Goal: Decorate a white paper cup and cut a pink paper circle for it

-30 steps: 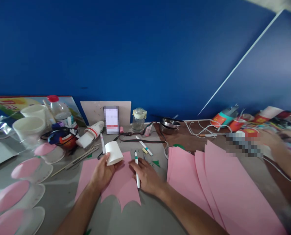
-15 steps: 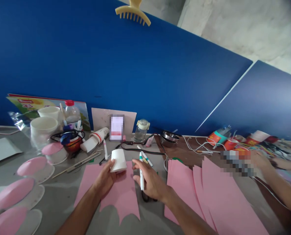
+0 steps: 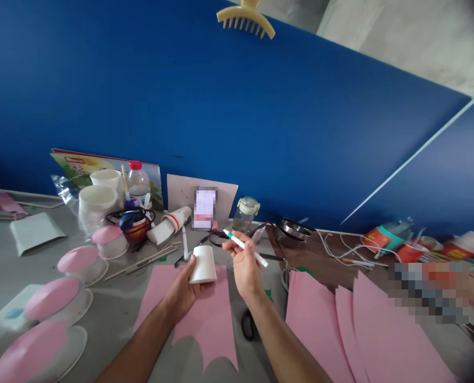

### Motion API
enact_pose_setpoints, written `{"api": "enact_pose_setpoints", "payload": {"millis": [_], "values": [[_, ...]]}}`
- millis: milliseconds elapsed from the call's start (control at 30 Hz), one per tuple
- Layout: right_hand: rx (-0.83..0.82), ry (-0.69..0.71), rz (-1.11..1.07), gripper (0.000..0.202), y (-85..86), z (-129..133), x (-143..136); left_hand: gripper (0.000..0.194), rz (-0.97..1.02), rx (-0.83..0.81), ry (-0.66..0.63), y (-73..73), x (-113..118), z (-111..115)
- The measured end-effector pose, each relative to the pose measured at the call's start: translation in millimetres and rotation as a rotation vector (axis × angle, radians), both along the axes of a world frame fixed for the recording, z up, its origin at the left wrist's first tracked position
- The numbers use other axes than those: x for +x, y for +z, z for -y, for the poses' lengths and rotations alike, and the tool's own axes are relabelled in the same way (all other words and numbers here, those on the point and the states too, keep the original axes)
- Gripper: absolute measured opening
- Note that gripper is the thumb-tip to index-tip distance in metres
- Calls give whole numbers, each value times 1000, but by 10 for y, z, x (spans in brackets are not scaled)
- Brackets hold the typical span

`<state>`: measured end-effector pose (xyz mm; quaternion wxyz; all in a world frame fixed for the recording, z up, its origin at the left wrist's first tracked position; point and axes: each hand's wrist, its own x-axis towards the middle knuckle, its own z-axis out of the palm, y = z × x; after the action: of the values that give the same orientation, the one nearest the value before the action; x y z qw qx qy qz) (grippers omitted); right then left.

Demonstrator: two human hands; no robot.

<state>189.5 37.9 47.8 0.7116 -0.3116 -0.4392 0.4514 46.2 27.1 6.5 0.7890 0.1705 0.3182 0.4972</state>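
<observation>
"What's on the left of the worktop [image 3: 119, 298]?"

"I see four pink-topped cups [image 3: 56, 298] in a row reaching toward the far edge. Next, my left hand [image 3: 183, 291]: its fingers are clamped on a white paper cup [image 3: 203, 265], over a pink sheet [image 3: 219, 325] with a scalloped near edge."

"And the right hand [image 3: 245, 268]?"

"Its fingers grip a green-banded white marker [image 3: 237, 241], just right of the cup, short of the worktop's far edge. Farther right I have stacked pink sheets [image 3: 384, 330]."

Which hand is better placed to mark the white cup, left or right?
Probably the right hand: it holds the marker near the cup, while the left hand is occupied gripping that cup.
</observation>
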Motion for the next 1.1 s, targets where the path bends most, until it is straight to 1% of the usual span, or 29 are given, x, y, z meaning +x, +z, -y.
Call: {"api": "enact_pose_setpoints", "payload": {"millis": [67,167,267,400,567,667,767,900,1100], "values": [[-59,14,-51,38,-34,-34,-24,38,-15,-35,15,27,13,-8],[-157,49,-133,37,-71,-60,-19,34,-35,-72,33,61,30,-22],[-217,61,-202,33,-106,-57,-1,34,-33,-73,17,52,32,-39],[-213,86,-218,23,-127,-17,-12,38,-15,-41,24,-13,21,-60],[-251,49,-190,16,-140,23,-67,39,25,5,1,-63,14,-65],[-291,24,-176,17,-149,34,-96,38,22,44,-23,-47,15,-55],[-299,33,-217,16,-144,45,-115,38,10,72,-34,-7,20,-36],[-268,38,-227,16,-130,61,-127,38,-10,59,-13,24,27,-21],[-234,60,-220,20,-137,55,-133,37,-25,41,7,5,22,-24]]}}
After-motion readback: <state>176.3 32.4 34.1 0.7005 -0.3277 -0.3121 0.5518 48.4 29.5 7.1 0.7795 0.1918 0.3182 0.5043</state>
